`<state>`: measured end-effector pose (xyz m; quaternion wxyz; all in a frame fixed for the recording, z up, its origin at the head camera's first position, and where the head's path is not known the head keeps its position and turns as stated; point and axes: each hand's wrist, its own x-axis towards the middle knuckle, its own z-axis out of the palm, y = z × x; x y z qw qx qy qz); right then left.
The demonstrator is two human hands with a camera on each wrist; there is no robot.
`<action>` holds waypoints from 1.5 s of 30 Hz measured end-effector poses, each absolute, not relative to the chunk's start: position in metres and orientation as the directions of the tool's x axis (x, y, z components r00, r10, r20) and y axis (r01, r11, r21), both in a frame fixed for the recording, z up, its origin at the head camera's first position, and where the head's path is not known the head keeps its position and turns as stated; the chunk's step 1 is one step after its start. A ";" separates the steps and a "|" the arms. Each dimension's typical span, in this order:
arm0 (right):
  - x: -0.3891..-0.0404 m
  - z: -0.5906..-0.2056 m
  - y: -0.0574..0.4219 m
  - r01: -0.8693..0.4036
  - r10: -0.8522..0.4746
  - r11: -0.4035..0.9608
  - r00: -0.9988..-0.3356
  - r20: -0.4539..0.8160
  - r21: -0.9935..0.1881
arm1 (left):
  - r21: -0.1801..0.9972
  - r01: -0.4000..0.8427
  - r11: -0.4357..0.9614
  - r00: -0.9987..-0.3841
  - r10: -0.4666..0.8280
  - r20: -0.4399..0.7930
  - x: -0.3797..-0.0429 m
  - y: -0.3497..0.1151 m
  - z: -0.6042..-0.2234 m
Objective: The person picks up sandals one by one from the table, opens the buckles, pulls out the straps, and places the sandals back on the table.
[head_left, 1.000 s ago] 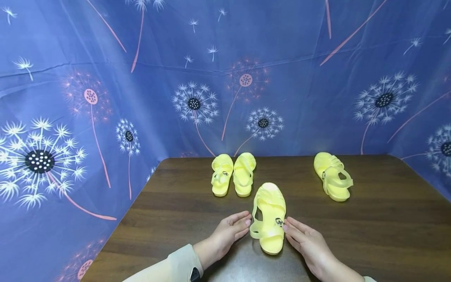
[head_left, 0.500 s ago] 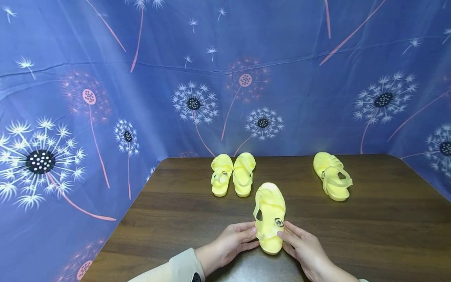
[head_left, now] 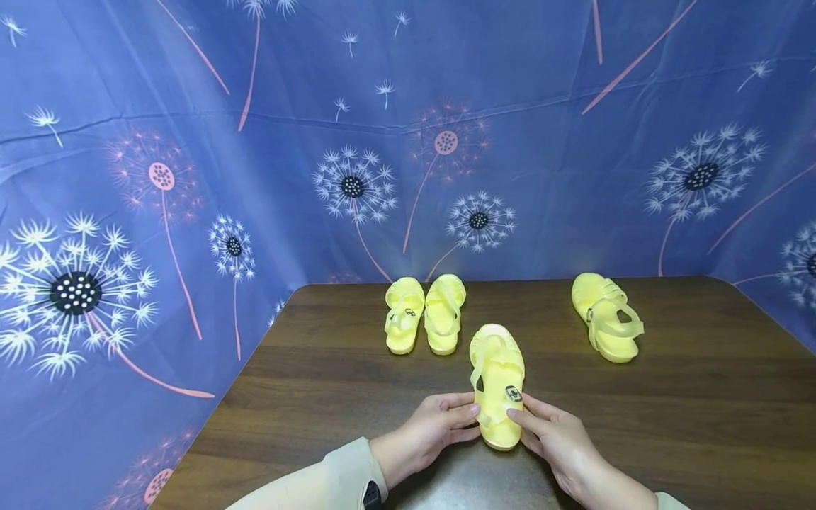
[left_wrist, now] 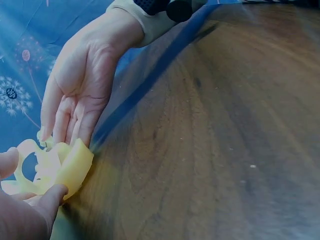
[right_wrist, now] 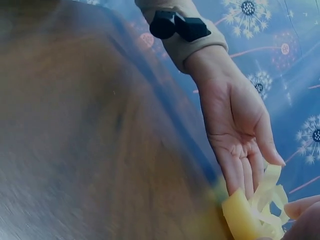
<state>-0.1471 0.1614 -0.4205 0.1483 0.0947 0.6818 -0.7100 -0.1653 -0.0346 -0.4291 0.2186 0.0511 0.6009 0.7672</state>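
A yellow strappy sandal (head_left: 499, 386) with a dark logo on its insole lies between both hands, toe away from me. My left hand (head_left: 436, 428) grips its left side near the heel, thumb at the strap. On the opposite side my right hand (head_left: 567, 443) pinches the sandal, its thumb tip over the inner edge. The left wrist view shows the heel between the near left hand (left_wrist: 25, 215) and the right hand (left_wrist: 82, 80). Seen from the right wrist, the left hand (right_wrist: 232, 117) holds the far side of the sandal (right_wrist: 245, 215).
Two yellow sandals, one on the left (head_left: 404, 319) and one on the right (head_left: 444, 315), stand side by side toward the back of the brown wooden table (head_left: 306, 382). Another yellow sandal (head_left: 605, 319) sits at the back right. A blue dandelion-print cloth (head_left: 548, 177) hangs behind.
Both hands have closed in from the sandal's sides and taken hold of it near the heel. The sandal has shifted slightly away and to the right. The view has moved a little.
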 end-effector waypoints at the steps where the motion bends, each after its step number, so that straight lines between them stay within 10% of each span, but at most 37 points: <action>1: -0.149 -0.420 0.162 0.341 -0.081 -0.019 -0.937 -0.339 -0.940 | 0.945 -0.270 -0.182 -0.900 0.396 -0.181 -0.167 -0.033 -0.429; 45: -0.240 -0.405 0.214 0.335 -0.151 -0.050 -0.934 -0.325 -0.941 | 0.934 -0.299 -0.197 -0.933 0.263 -0.244 -0.260 0.038 -0.432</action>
